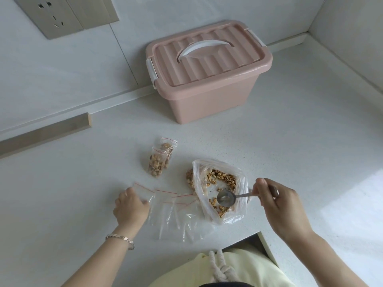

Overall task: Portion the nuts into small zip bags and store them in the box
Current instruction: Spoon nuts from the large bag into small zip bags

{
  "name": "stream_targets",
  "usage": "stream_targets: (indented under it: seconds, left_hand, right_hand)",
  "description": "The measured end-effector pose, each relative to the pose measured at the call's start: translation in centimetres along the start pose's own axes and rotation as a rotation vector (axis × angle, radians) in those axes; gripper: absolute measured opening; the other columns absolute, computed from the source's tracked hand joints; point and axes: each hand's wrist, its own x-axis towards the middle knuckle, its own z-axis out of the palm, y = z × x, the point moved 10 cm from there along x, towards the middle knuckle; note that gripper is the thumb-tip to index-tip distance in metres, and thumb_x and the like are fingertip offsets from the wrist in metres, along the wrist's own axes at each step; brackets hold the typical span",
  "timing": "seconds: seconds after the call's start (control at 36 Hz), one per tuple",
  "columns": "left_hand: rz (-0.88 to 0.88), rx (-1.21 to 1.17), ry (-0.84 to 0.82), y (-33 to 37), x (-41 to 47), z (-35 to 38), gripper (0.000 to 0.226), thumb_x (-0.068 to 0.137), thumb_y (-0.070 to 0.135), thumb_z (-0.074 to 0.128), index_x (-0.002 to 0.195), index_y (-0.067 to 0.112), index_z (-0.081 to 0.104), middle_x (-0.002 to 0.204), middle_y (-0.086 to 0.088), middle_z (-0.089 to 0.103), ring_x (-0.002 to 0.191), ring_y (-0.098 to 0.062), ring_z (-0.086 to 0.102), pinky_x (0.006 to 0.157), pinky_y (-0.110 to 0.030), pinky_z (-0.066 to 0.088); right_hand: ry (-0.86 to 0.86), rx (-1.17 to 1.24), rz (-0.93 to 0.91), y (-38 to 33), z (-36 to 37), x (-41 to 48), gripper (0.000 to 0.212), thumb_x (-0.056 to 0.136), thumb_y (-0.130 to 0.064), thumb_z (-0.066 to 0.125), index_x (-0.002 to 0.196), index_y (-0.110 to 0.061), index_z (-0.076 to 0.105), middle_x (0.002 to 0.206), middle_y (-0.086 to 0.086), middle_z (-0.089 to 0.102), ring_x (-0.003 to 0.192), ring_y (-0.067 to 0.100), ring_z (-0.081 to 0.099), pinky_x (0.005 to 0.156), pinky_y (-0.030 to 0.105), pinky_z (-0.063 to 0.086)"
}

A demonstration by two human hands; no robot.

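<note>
Nuts lay in the open large bag; the right hand pinched a spoon dipped among them to scoop, the left hand grasped an empty zip bag, probably for filling

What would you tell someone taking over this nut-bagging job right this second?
Left hand grips the leftmost of the empty zip bags on the counter.
Right hand holds the spoon, whose bowl looks empty, inside the open big nut bag.
Done: two filled zip bags lie behind the empties.
Left: fill the rest, open the closed box by the wall, store all.
</note>
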Motion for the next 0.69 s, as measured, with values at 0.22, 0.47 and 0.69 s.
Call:
stream_targets:
  seconds: [0.22,0.47,0.69]
  left_hand:
    - [-0.111,-0.362,0.005,-2.2,0.4,0.3,0.052,0.078,0.014,0.067,0.124,0.002,0.045,0.107,-0.015,0.056,0.108,-0.035,0.054,0.085,-0.037,0.042]
    - [0.073,-0.849,0.053,3.9,-3.9,-3.6,0.049,0.078,0.010,0.071,0.120,0.018,0.048,0.099,-0.006,0.051,0.086,-0.021,0.052,0.063,-0.022,0.038]
    - [0.488,-0.966,-0.263,14.4,-11.2,-4.3,0.051,0.071,0.012,0.078,0.102,0.043,0.052,0.098,-0.006,0.066,0.098,-0.020,0.062,0.092,-0.034,0.046]
  right_hand:
    - [-0.020,0.012,-0.045,-0.8,0.5,-0.1,0.053,0.084,-0.065,0.025,0.059,-0.026,0.051,0.059,-0.008,0.052,0.069,0.009,0.053,0.056,0.020,0.039]
    - [0.050,0.187,-0.042,-2.2,-0.5,0.7,0.050,0.092,-0.039,0.033,0.062,-0.002,0.050,0.065,0.007,0.050,0.060,0.013,0.046,0.054,0.012,0.035]
    - [-0.132,0.231,0.092,-4.0,1.4,1.4,0.023,0.090,-0.041,0.040,0.093,-0.030,0.060,0.048,-0.029,0.052,0.053,-0.013,0.052,0.051,0.005,0.036]
